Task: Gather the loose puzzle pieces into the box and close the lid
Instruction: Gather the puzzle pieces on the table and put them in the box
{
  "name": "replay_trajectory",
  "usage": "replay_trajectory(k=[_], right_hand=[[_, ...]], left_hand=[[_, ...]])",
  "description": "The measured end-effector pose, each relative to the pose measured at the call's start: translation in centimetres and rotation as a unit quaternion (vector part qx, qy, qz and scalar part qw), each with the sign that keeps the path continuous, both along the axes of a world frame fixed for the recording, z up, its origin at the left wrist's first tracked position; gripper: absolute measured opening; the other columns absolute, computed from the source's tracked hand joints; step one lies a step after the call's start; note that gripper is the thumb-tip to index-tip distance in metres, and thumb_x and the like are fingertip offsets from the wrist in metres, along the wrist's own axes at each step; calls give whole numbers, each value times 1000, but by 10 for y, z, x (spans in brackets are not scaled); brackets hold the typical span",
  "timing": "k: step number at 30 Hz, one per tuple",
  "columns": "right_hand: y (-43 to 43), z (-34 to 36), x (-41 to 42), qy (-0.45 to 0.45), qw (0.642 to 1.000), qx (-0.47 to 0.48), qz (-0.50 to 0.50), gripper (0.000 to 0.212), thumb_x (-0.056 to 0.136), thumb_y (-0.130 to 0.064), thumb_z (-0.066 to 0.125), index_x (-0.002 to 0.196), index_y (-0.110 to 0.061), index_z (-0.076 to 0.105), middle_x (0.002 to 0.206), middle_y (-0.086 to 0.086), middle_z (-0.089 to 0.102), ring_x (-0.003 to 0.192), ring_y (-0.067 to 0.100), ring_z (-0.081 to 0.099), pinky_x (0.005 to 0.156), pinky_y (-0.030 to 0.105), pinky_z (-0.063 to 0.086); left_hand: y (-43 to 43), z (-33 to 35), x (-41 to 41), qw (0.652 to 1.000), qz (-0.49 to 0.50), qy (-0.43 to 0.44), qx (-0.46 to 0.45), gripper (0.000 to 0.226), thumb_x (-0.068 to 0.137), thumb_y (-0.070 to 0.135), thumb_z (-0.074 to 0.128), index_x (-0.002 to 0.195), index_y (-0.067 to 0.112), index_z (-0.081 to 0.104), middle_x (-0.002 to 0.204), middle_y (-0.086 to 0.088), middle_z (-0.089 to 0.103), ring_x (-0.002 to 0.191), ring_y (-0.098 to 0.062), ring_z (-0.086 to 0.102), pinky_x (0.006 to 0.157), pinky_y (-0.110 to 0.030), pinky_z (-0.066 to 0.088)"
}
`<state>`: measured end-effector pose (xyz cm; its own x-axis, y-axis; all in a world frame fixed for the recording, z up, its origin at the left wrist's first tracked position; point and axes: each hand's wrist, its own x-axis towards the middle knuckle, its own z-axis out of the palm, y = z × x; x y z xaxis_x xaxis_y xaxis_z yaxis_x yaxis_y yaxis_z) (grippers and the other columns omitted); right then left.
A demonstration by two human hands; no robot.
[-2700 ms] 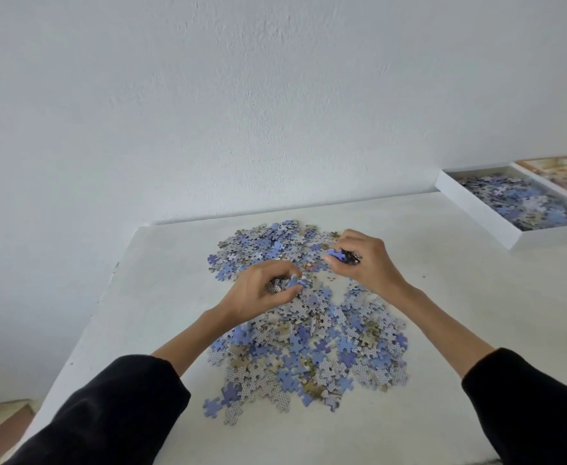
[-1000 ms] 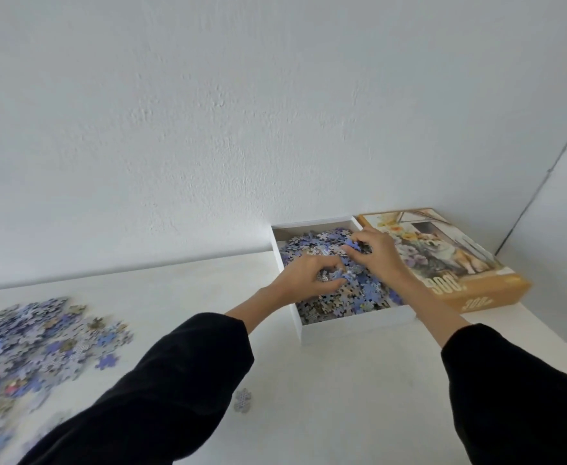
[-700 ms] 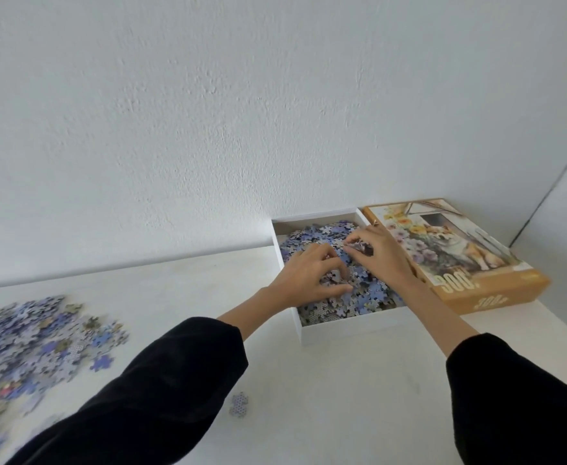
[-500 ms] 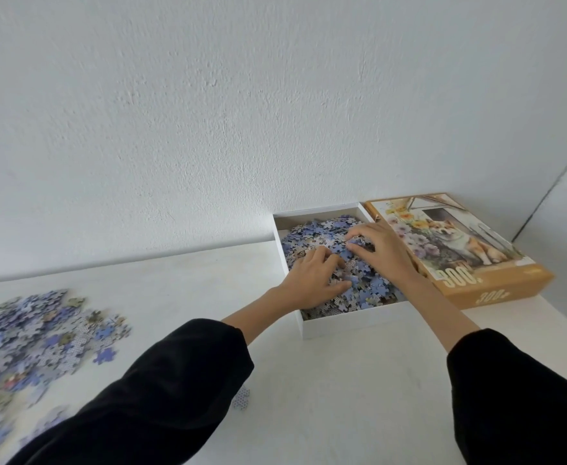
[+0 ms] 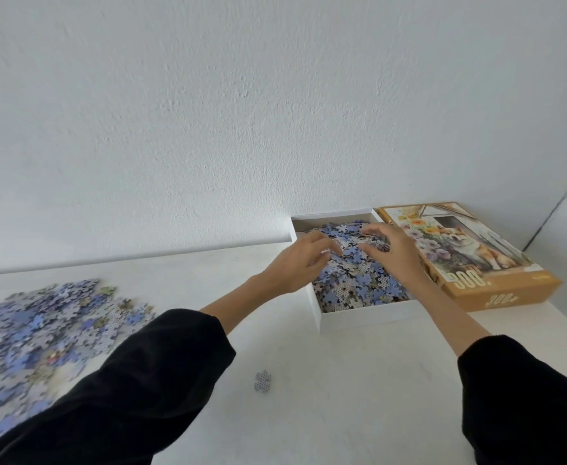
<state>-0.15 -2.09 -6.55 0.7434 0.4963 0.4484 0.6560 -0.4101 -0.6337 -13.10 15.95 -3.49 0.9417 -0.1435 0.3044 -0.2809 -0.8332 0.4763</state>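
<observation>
Your fingers (image 5: 324,247) are spread and loosely curved on both the left hand (image 5: 300,265) and the right hand (image 5: 397,256), pinching nothing that I can see, low over the puzzle pieces (image 5: 354,285) heaped in the open white box (image 5: 362,321) by the wall. I judge the task partly done: a big pile of loose pieces (image 5: 40,330) lies well apart at the left of the counter (image 5: 342,407). One stray piece (image 5: 263,380) sits nearer you, and the lid (image 5: 503,292) lies just beside the box, not yet on it.

Both arms (image 5: 238,305) stretch forward toward the frame's right centre, black sleeves (image 5: 134,380) ending mid-forearm. Palm-down, side by side, the left hand (image 5: 300,263) and right hand (image 5: 396,256) spread loosely bent fingers.
</observation>
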Motion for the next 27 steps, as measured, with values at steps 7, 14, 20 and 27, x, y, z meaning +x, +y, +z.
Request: replay_trajectory(k=[7,14,20,27], right_hand=[[40,7,-77,-55,997,38,32,19,85,-9,63,103,-11,65,105,1,65,103,20,56,91,29,41],[92,7,-154,-12,995,-1,102,20,85,-10,61,103,-18,65,107,-5,63,105,14,51,89,23,37],[113,-24,-204,42,992,-63,104,21,88,-20,59,108,-23,63,114,-8,60,111,14,49,88,23,37],[129,-61,-267,58,981,-183,37,39,94,-36,46,131,-26,48,148,4,31,139,19,21,113,35,15]], left_hand=[[50,9,-58,999,18,-44,-25,25,96,5,42,110,9,63,113,-7,59,105,-18,56,92,-28,41],[100,-2,-135,994,84,-38,-66,22,95,6,46,107,9,65,106,0,63,99,-10,59,89,-22,44],[138,-31,-211,994,95,15,-41,21,96,9,48,110,11,64,109,0,62,100,-7,57,87,-18,44],[211,-51,-302,985,140,99,-20,28,97,24,45,119,12,57,125,-3,52,117,-14,48,102,-29,37]])
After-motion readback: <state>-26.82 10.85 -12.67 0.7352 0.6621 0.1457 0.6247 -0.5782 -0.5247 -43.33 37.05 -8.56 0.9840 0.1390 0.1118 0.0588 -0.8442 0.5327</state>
